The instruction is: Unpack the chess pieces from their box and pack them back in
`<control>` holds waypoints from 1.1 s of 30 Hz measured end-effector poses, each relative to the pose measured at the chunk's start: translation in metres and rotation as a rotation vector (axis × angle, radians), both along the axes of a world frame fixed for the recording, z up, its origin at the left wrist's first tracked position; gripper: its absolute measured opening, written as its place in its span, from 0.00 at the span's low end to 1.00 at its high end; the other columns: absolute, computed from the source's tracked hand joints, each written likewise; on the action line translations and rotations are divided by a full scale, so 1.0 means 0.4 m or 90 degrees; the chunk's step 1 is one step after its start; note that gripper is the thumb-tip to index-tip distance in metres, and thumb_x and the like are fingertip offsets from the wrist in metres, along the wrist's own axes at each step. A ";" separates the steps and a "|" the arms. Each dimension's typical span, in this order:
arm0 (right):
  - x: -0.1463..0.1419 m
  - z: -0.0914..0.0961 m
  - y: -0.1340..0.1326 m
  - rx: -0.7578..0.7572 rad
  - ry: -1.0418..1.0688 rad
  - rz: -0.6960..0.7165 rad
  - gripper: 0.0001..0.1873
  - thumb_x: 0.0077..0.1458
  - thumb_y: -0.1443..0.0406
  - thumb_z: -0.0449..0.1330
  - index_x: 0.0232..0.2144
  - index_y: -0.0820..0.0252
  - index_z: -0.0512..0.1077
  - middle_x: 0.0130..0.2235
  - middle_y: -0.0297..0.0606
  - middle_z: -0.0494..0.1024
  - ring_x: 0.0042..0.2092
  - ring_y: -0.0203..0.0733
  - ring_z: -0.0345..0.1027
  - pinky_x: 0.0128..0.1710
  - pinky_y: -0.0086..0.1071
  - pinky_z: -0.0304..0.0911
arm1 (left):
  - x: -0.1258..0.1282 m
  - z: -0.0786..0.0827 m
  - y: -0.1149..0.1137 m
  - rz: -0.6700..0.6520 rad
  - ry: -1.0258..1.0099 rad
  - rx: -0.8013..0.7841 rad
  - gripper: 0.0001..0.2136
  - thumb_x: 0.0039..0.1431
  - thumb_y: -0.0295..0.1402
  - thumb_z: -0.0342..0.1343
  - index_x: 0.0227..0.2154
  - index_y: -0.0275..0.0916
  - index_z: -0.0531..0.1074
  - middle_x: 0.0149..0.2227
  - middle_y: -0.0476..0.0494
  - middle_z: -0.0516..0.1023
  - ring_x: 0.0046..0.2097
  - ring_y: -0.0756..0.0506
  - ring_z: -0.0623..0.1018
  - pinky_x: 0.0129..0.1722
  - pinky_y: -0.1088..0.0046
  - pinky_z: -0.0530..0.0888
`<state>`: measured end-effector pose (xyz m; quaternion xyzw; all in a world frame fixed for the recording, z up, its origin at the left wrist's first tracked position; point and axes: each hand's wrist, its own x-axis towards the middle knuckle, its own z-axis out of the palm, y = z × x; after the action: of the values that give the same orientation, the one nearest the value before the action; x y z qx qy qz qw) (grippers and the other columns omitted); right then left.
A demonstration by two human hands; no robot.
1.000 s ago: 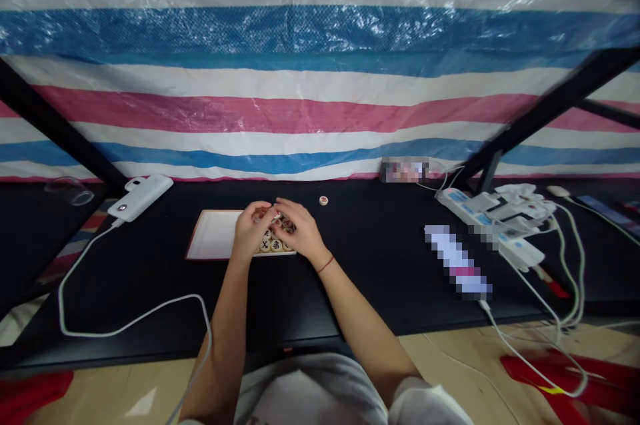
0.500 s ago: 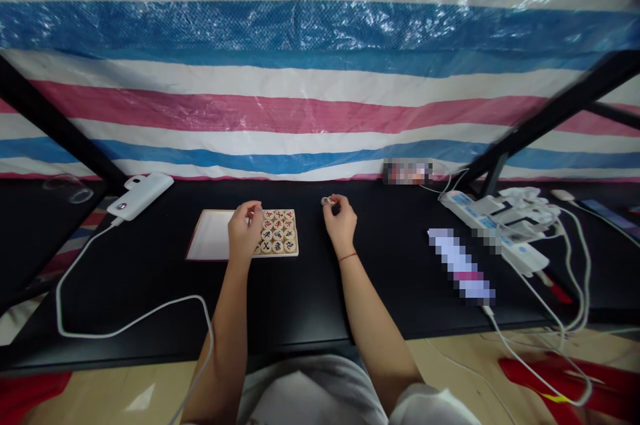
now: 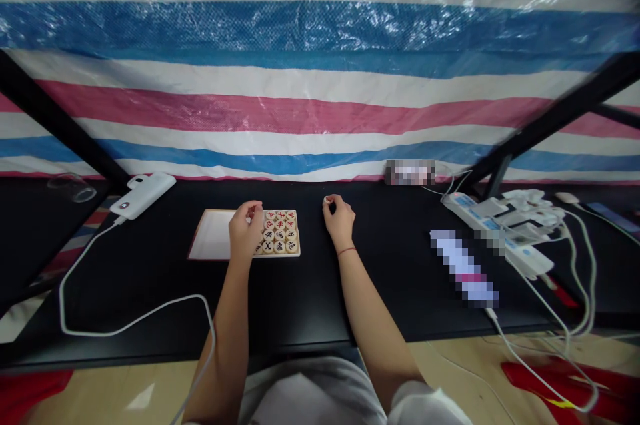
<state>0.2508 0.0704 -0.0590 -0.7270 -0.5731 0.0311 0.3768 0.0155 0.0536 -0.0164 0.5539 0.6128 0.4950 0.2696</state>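
Note:
A shallow wooden tray [image 3: 215,243] lies on the black table [image 3: 300,298], its right part filled with several round chess pieces [image 3: 281,233] marked in red and black. My left hand [image 3: 245,228] rests over the tray's middle, fingers curled, a small piece seemingly pinched at its fingertips. My right hand [image 3: 339,218] is to the right of the tray, its fingertips closed on a single round piece [image 3: 327,199] against the table.
A white power bank [image 3: 143,194] with a cable sits at the back left. A power strip [image 3: 500,225] with plugs and cords lies at the right. Black frame bars cross both sides; a striped tarp hangs behind. A clear dome object [image 3: 73,186] sits far left.
My right hand left the tray, moved right to the lone piece and closed on it. The left hand stayed over the tray.

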 end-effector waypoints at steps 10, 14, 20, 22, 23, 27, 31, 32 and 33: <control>-0.025 0.015 0.043 0.022 -0.036 0.039 0.08 0.59 0.63 0.55 0.40 0.56 0.71 0.41 0.40 0.78 0.49 0.48 0.66 0.48 0.39 0.54 | -0.054 0.049 0.066 0.039 0.252 0.054 0.11 0.59 0.34 0.48 0.37 0.40 0.76 0.34 0.44 0.78 0.35 0.46 0.75 0.41 0.70 0.70; -0.028 0.010 0.050 -0.025 -0.053 0.060 0.07 0.59 0.63 0.55 0.39 0.55 0.71 0.40 0.39 0.78 0.47 0.47 0.67 0.46 0.38 0.54 | -0.061 0.036 0.044 0.035 0.372 -0.057 0.11 0.60 0.34 0.49 0.36 0.42 0.77 0.37 0.43 0.79 0.41 0.42 0.76 0.42 0.66 0.68; -0.025 0.006 0.050 -0.022 -0.056 0.065 0.06 0.59 0.63 0.55 0.39 0.55 0.69 0.41 0.38 0.78 0.47 0.47 0.68 0.46 0.38 0.53 | -0.037 0.049 0.028 0.018 0.451 -0.166 0.12 0.61 0.36 0.48 0.38 0.43 0.77 0.40 0.41 0.79 0.45 0.39 0.75 0.42 0.64 0.68; -0.025 0.005 0.050 -0.021 -0.055 0.070 0.06 0.60 0.63 0.55 0.39 0.55 0.69 0.41 0.38 0.78 0.47 0.47 0.68 0.46 0.38 0.53 | -0.032 0.052 0.026 0.008 0.455 -0.183 0.12 0.62 0.36 0.48 0.38 0.43 0.77 0.40 0.42 0.79 0.46 0.39 0.74 0.43 0.63 0.67; -0.025 0.005 0.050 -0.020 -0.052 0.072 0.06 0.60 0.63 0.55 0.39 0.55 0.69 0.41 0.38 0.78 0.47 0.47 0.68 0.46 0.38 0.53 | -0.030 0.052 0.026 0.006 0.457 -0.189 0.12 0.62 0.36 0.48 0.38 0.43 0.77 0.41 0.42 0.78 0.46 0.39 0.74 0.43 0.63 0.67; -0.023 0.002 0.051 -0.015 -0.037 0.074 0.06 0.59 0.63 0.54 0.39 0.55 0.69 0.41 0.39 0.78 0.46 0.47 0.69 0.46 0.38 0.54 | -0.025 0.051 0.025 0.008 0.454 -0.195 0.12 0.62 0.36 0.48 0.39 0.43 0.77 0.42 0.42 0.78 0.48 0.38 0.74 0.44 0.62 0.68; -0.022 0.000 0.051 -0.014 -0.022 0.074 0.06 0.58 0.63 0.55 0.38 0.55 0.68 0.40 0.38 0.79 0.45 0.47 0.70 0.46 0.38 0.54 | -0.022 0.047 0.025 0.006 0.445 -0.193 0.12 0.62 0.36 0.48 0.40 0.43 0.77 0.43 0.41 0.78 0.49 0.37 0.73 0.45 0.59 0.68; -0.021 0.000 0.051 -0.012 -0.018 0.074 0.06 0.58 0.63 0.55 0.38 0.55 0.68 0.40 0.37 0.79 0.45 0.47 0.70 0.46 0.38 0.54 | -0.022 0.046 0.024 0.006 0.444 -0.191 0.12 0.62 0.36 0.48 0.40 0.43 0.77 0.44 0.40 0.77 0.49 0.37 0.73 0.45 0.58 0.68; -0.021 0.000 0.051 -0.009 -0.015 0.074 0.06 0.58 0.63 0.55 0.38 0.55 0.68 0.40 0.37 0.79 0.45 0.47 0.70 0.46 0.38 0.54 | -0.022 0.045 0.024 0.005 0.444 -0.190 0.13 0.62 0.36 0.48 0.40 0.43 0.77 0.44 0.40 0.77 0.49 0.36 0.73 0.45 0.57 0.68</control>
<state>0.2423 0.0910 -0.0590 -0.6956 -0.6184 0.0486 0.3624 0.0068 0.0633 0.0014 0.6413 0.7353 0.1834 0.1203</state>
